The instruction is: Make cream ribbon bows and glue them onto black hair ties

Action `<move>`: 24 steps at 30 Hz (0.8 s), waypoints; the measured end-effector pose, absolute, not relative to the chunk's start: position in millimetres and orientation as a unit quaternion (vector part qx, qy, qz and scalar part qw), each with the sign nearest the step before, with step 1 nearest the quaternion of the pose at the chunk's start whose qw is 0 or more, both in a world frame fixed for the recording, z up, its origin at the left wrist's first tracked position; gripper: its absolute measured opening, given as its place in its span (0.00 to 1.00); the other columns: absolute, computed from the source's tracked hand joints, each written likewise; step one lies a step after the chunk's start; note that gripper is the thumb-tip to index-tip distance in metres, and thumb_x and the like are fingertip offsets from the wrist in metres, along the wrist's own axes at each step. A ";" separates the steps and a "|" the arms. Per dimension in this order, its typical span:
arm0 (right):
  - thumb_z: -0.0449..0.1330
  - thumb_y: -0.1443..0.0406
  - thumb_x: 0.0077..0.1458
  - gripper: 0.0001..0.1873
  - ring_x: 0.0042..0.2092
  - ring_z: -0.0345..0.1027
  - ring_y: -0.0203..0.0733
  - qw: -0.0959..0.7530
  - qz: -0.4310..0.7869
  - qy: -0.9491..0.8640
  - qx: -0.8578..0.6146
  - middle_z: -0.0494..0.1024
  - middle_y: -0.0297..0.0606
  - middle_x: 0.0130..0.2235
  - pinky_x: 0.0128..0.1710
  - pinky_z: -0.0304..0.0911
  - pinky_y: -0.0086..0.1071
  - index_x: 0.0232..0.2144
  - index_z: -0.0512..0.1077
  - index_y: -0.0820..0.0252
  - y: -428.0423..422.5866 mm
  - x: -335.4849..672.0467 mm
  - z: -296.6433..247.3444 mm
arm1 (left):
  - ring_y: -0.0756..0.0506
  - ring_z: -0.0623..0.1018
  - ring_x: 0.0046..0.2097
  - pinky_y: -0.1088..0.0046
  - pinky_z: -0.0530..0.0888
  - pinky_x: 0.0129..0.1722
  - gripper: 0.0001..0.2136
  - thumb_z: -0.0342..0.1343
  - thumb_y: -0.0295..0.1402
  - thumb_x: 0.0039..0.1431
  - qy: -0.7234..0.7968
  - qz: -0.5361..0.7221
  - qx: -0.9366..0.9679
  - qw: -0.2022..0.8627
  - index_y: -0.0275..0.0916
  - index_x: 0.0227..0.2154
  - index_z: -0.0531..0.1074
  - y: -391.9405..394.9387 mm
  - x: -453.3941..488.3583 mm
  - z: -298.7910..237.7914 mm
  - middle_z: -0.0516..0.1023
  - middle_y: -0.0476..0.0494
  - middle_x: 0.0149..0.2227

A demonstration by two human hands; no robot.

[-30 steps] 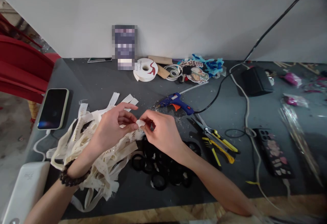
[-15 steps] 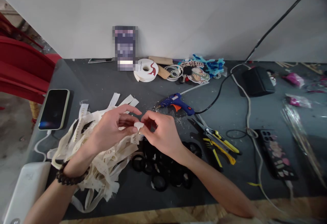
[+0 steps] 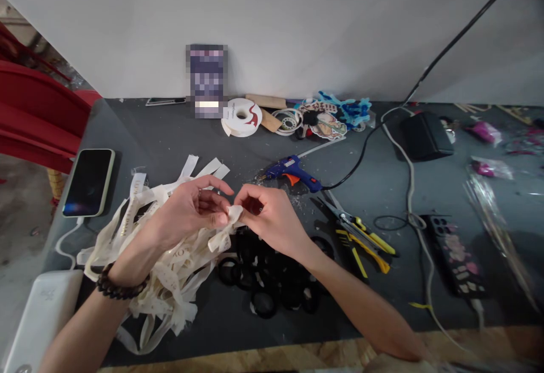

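My left hand (image 3: 187, 214) and my right hand (image 3: 272, 220) meet above the dark table, both pinching one cream ribbon strip (image 3: 227, 227) between thumb and fingers. The strip's free end hangs down toward the table. Under my left hand lies a heap of cream printed ribbon pieces (image 3: 148, 259). A cluster of black rings (image 3: 272, 282) sits just below my right hand. A beaded bracelet (image 3: 114, 288) is on my left wrist.
A blue glue gun (image 3: 295, 173) with a black cord lies behind my hands. Scissors and a yellow knife (image 3: 361, 234) rest to the right, near a phone in a patterned case (image 3: 457, 254). Another phone (image 3: 88, 181) and a white power bank (image 3: 40, 316) are at left. A ribbon spool (image 3: 242, 115) stands by the wall.
The ribbon strip between my fingers has been turned and pulled out a little, and its loose end now hangs lower. Both hands stay in nearly the same place.
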State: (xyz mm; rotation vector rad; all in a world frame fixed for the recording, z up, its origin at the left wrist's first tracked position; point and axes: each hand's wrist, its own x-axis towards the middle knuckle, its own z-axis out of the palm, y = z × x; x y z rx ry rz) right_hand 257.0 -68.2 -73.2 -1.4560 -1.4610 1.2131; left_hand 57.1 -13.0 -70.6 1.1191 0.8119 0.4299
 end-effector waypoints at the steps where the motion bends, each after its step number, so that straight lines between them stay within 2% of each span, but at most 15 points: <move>1: 0.68 0.66 0.55 0.09 0.27 0.61 0.29 0.366 0.475 -0.568 -0.563 0.72 0.24 0.24 0.28 0.53 0.26 0.25 0.73 0.58 -68.3 256.7 -73.6 | 0.52 0.78 0.33 0.78 0.74 0.35 0.16 0.72 0.30 0.53 0.377 0.197 0.505 0.751 0.40 0.42 0.74 -12.8 57.1 -70.6 0.80 0.50 0.33; 4: 0.69 0.65 0.54 0.09 0.27 0.61 0.30 0.354 0.521 -0.560 -0.538 0.71 0.24 0.24 0.28 0.53 0.26 0.26 0.73 0.58 -68.2 256.7 -76.2 | 0.52 0.77 0.31 0.77 0.73 0.33 0.15 0.72 0.30 0.53 0.378 0.185 0.499 0.757 0.39 0.40 0.73 -12.2 56.4 -68.1 0.79 0.51 0.30; 7: 0.69 0.64 0.56 0.08 0.27 0.62 0.30 0.348 0.543 -0.551 -0.530 0.73 0.24 0.25 0.28 0.54 0.26 0.28 0.74 0.58 -67.3 257.8 -77.8 | 0.52 0.77 0.31 0.77 0.72 0.32 0.13 0.69 0.32 0.57 0.390 0.170 0.524 0.738 0.40 0.42 0.72 -12.1 55.8 -62.6 0.80 0.50 0.31; 10: 0.67 0.63 0.59 0.06 0.29 0.65 0.31 0.349 0.492 -0.576 -0.552 0.76 0.26 0.27 0.31 0.56 0.27 0.30 0.76 0.57 -66.5 258.6 -76.3 | 0.52 0.77 0.32 0.78 0.71 0.32 0.11 0.65 0.31 0.60 0.432 0.172 0.568 0.679 0.41 0.44 0.71 -13.3 57.0 -58.0 0.81 0.49 0.32; 14: 0.66 0.65 0.60 0.04 0.31 0.69 0.33 0.345 0.424 -0.607 -0.577 0.79 0.27 0.29 0.34 0.59 0.27 0.31 0.77 0.57 -67.1 257.8 -74.3 | 0.47 0.82 0.37 0.74 0.75 0.37 0.10 0.61 0.28 0.61 0.477 0.203 0.620 0.590 0.40 0.45 0.71 -18.2 62.5 -58.0 0.83 0.47 0.34; 17: 0.65 0.66 0.61 0.02 0.35 0.74 0.35 0.338 0.416 -0.619 -0.574 0.82 0.30 0.33 0.36 0.61 0.28 0.36 0.78 0.57 -67.8 257.3 -75.5 | 0.47 0.83 0.37 0.72 0.77 0.39 0.15 0.58 0.26 0.62 0.497 0.243 0.660 0.508 0.40 0.51 0.70 -23.2 66.6 -58.9 0.84 0.47 0.37; 20: 0.67 0.62 0.59 0.09 0.35 0.76 0.38 0.324 0.434 -0.618 -0.570 0.84 0.32 0.35 0.35 0.62 0.29 0.43 0.79 0.57 -68.5 257.2 -77.1 | 0.47 0.83 0.38 0.71 0.78 0.41 0.21 0.56 0.24 0.62 0.490 0.268 0.692 0.457 0.41 0.57 0.67 -27.2 68.7 -57.3 0.83 0.48 0.38; 22: 0.67 0.60 0.60 0.09 0.33 0.75 0.38 0.313 0.431 -0.618 -0.578 0.83 0.32 0.33 0.33 0.60 0.29 0.41 0.80 0.57 -69.1 257.0 -77.2 | 0.47 0.83 0.40 0.70 0.78 0.43 0.22 0.55 0.23 0.63 0.479 0.259 0.713 0.442 0.41 0.59 0.65 -28.7 69.3 -55.4 0.83 0.47 0.40; 24: 0.65 0.58 0.62 0.09 0.32 0.73 0.36 0.309 0.413 -0.620 -0.591 0.81 0.31 0.30 0.33 0.58 0.30 0.36 0.80 0.56 -69.4 257.1 -76.7 | 0.47 0.83 0.40 0.69 0.78 0.45 0.24 0.55 0.23 0.63 0.465 0.245 0.727 0.442 0.41 0.61 0.64 -29.3 69.4 -53.7 0.82 0.45 0.43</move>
